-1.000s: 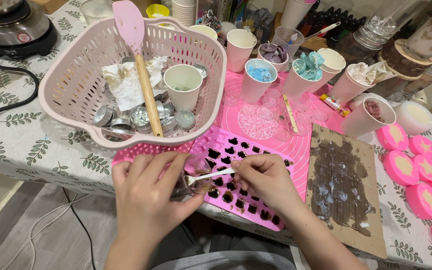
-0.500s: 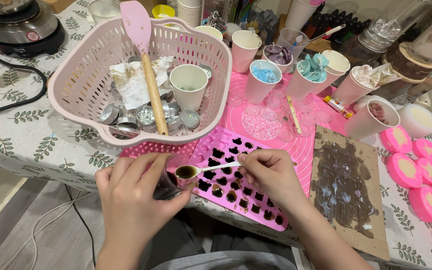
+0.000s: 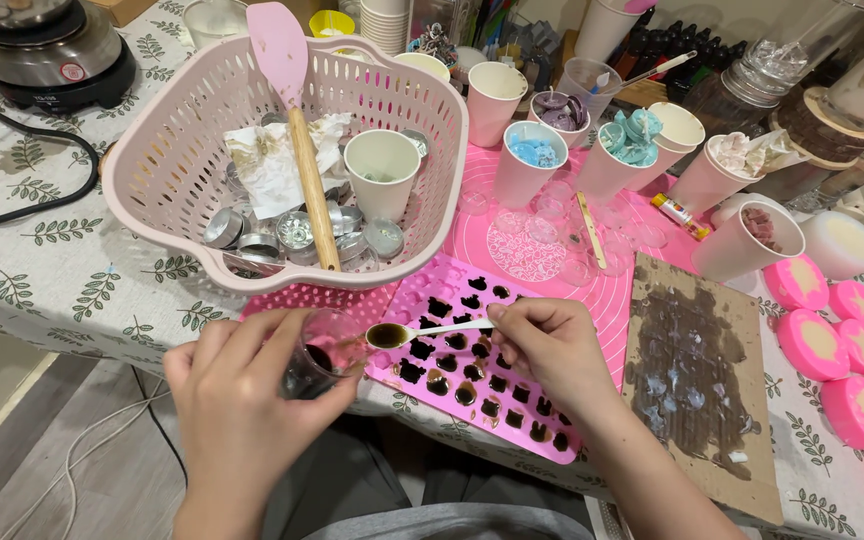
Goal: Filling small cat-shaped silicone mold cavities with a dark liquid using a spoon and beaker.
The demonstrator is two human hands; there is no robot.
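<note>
From the head camera, looking down on a crowded desk (image 3: 62,280) covered with a leaf-printed cloth.

At the near edge the left hand (image 3: 237,400) is curled around a small clear cup (image 3: 314,358) with dark liquid in it, fingers wrapped on its side so the cup tilts a little toward the right. Just right of it, the right hand (image 3: 552,345) pinches the handle of a small white spoon (image 3: 422,331) between thumb and fingertips; the spoon's bowl holds dark liquid and sits right at the cup's rim, over the left end of a pink silicone mould (image 3: 512,430).

The mould lies on the desk between the two hands and reaches toward the near edge. Many of its small cavities are filled with dark liquid; the shapes are too small to name.

Beyond the mould, far and left, stands a pale pink plastic basket (image 3: 162,160) holding a pink spatula with a wooden handle (image 3: 297,150), a white paper cup (image 3: 382,170), crumpled paper and several small metal tins. A pink round mat (image 3: 552,240) lies to the right of the basket, with a row of paper cups (image 3: 592,150) holding coloured pieces along its far side.

To the right of the mould lies a stained piece of brown cardboard (image 3: 697,380). At the far right edge sit round pink discs with pale centres (image 3: 832,340). In the far left corner stands a dark hot plate (image 3: 47,55) with its black cord running over the cloth.
</note>
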